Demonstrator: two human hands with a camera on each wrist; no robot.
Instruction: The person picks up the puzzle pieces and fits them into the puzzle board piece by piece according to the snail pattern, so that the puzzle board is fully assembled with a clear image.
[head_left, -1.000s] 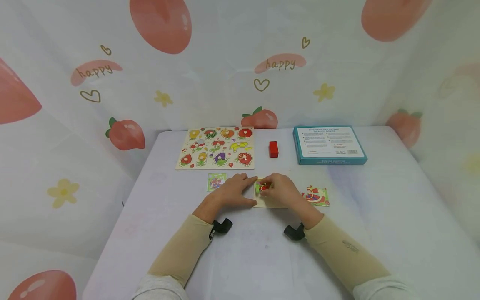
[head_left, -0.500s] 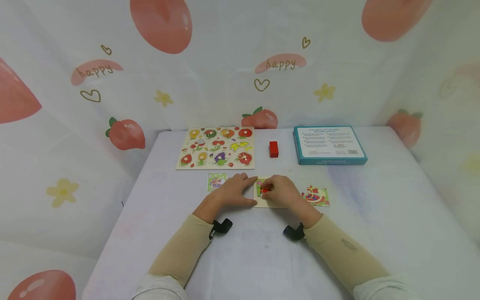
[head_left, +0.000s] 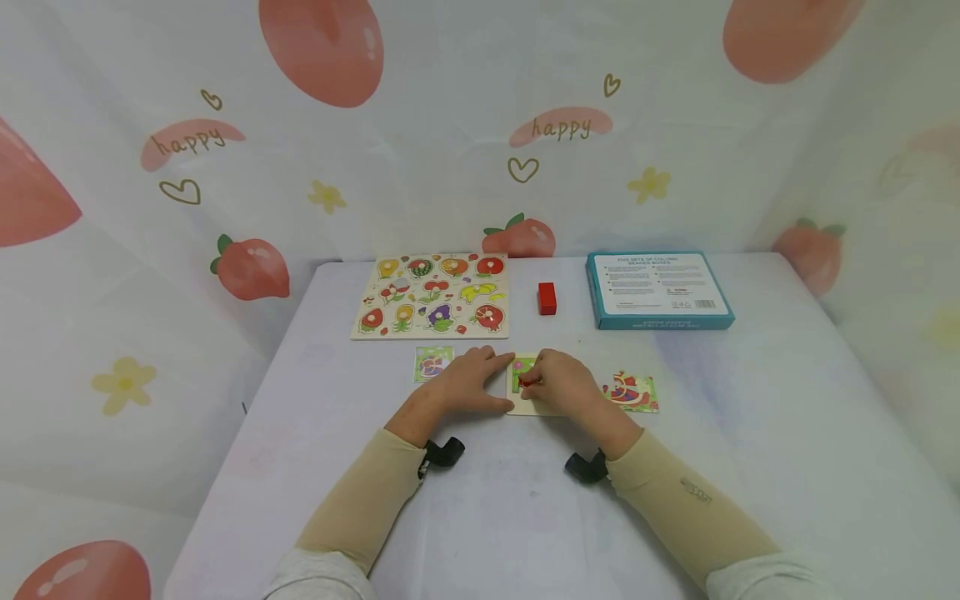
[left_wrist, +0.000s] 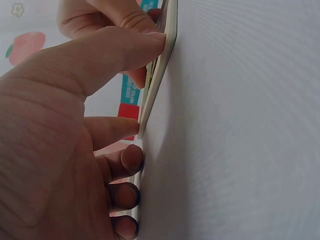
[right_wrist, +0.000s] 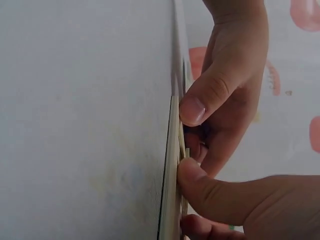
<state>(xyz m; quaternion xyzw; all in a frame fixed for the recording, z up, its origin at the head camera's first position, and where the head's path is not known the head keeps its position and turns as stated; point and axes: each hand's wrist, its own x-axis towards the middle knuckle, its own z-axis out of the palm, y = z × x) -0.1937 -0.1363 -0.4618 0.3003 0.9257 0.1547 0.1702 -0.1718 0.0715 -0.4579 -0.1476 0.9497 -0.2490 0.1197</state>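
In the head view a small pale wooden puzzle board (head_left: 540, 407) lies at the middle of the table. My left hand (head_left: 468, 379) is at its left side, thumb and index finger spread along that edge with their tips touching it. The other left fingers bend loosely in the left wrist view. Between thumb and fingers, my right hand (head_left: 566, 379) pinches a flat puzzle piece (head_left: 527, 380) with red on it, low over the board's left part. Green printed pieces show beside it. My right hand hides much of the board and most of the piece.
Several printed puzzle pieces (head_left: 636, 393) lie right of the board. A small printed card (head_left: 432, 364) lies to its left. Behind are a fruit peg puzzle (head_left: 408, 293), a red block (head_left: 547, 299) and a teal-edged box (head_left: 660, 290).
My right hand has shifted slightly with the piece, down over the board's left part, and more green and pink print shows beside it. My left hand has stayed at the board's edge.
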